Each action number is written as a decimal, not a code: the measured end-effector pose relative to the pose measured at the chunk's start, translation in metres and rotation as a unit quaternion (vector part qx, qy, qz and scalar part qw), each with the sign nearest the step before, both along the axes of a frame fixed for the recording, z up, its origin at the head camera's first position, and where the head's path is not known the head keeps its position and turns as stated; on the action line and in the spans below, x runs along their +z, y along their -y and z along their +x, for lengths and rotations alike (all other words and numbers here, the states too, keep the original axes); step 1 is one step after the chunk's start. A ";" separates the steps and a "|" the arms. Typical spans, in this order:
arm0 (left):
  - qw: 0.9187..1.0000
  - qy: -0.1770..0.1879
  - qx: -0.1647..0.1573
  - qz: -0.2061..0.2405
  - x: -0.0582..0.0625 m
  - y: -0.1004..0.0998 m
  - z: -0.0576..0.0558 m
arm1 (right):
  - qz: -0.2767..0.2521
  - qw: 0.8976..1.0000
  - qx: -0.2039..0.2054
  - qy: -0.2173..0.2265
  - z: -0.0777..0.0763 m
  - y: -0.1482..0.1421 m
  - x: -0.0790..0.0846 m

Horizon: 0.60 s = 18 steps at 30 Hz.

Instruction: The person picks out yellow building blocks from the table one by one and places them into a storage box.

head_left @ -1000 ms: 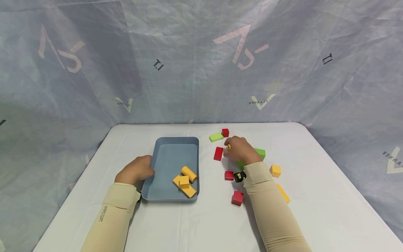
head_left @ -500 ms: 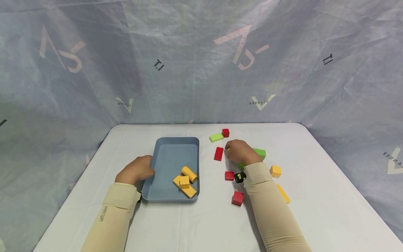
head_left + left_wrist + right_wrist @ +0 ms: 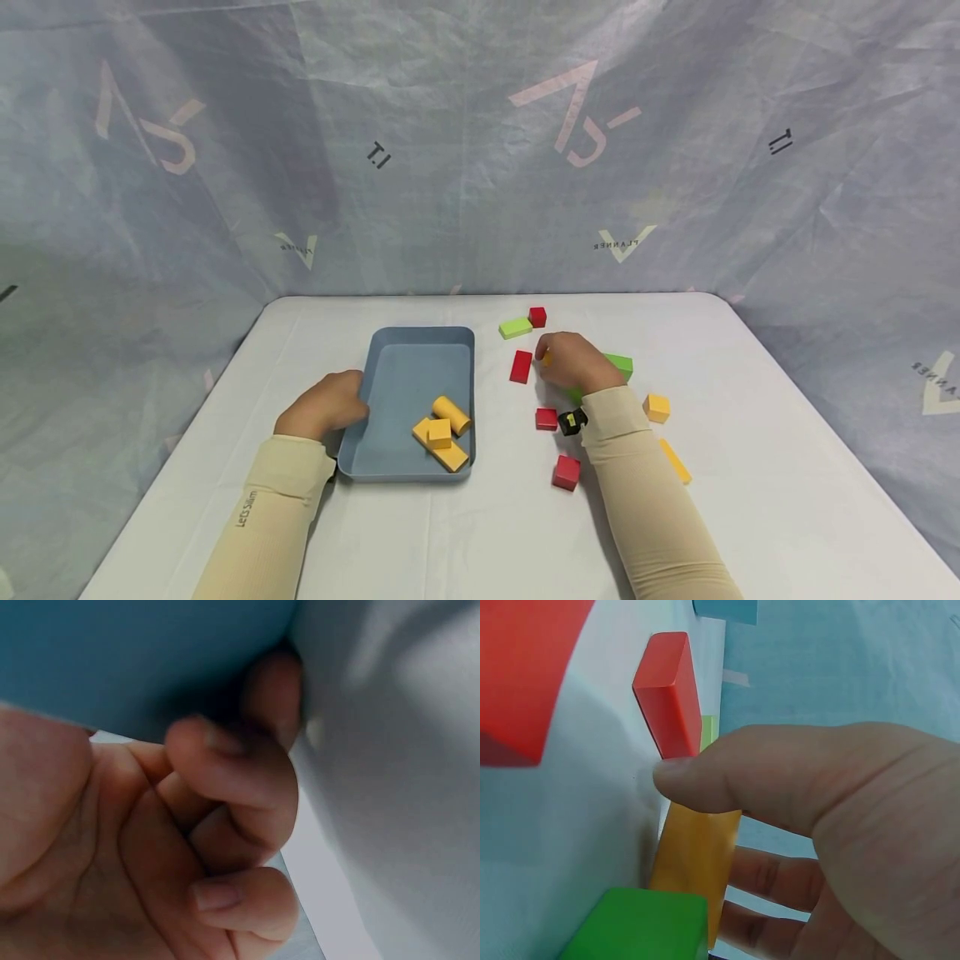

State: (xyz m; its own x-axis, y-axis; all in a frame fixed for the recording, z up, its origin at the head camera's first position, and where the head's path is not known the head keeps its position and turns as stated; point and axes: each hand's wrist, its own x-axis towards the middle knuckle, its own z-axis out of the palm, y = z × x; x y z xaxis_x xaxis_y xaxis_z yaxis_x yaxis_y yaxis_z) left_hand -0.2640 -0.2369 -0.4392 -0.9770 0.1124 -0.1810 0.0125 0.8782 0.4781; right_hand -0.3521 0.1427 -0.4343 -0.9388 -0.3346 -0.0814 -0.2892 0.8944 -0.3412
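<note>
On the left of the table my left hand [image 3: 322, 406] grips the near-left wall of a blue-grey tray [image 3: 397, 375]. In the left wrist view its fingers [image 3: 225, 776] curl below the tray's edge. The tray holds a yellow cylinder [image 3: 452, 414] and a small yellow cube [image 3: 438, 433] on top of a flat yellow block [image 3: 452, 457]. Right of the tray, my right hand [image 3: 573, 362] pinches an orange-yellow rectangular block [image 3: 694, 855] between thumb and fingers, close over the table. A red flat block [image 3: 521, 367] lies just left of its fingertips.
Green blocks [image 3: 620, 364] lie beside and partly under my right hand. A light green block [image 3: 515, 327] and a red cube [image 3: 537, 317] are behind it. Nearer are red blocks [image 3: 566, 472], a yellow cube [image 3: 656, 407] and a yellow strip [image 3: 675, 461]. A grey cloth [image 3: 450, 167] hangs behind the table.
The right hand's fingers have drawn in and lowered around the orange-yellow block, taking hold of it. The left hand and tray have stayed in place.
</note>
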 end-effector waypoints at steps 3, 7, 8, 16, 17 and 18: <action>1.000 0.001 -0.002 0.000 -0.001 0.000 -0.001 | -0.004 1.000 0.001 -0.002 0.000 -0.001 0.001; 1.000 0.001 -0.002 0.000 -0.001 0.001 -0.001 | -0.010 1.000 0.005 -0.007 0.000 -0.001 0.002; 1.000 0.001 -0.001 0.000 -0.001 0.001 -0.002 | -0.011 1.000 0.007 -0.009 0.000 -0.001 0.003; 1.000 0.004 -0.001 -0.008 -0.002 0.000 -0.001 | -0.009 1.000 0.013 -0.017 0.001 0.001 0.006; 1.000 0.005 -0.001 -0.009 -0.001 0.000 -0.001 | -0.009 1.000 0.011 -0.016 0.001 0.001 0.007; 1.000 0.005 -0.001 -0.010 -0.001 0.000 -0.001 | -0.009 1.000 0.011 -0.016 0.001 0.001 0.007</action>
State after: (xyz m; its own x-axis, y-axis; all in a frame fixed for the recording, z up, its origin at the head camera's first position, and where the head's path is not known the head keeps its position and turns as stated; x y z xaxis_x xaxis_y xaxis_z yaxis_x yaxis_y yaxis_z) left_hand -0.2651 -0.2370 -0.4403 -0.9749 0.1100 -0.1935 0.0089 0.8879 0.4599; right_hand -0.3508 0.1413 -0.4273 -0.9331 -0.3566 -0.0457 -0.3199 0.8817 -0.3469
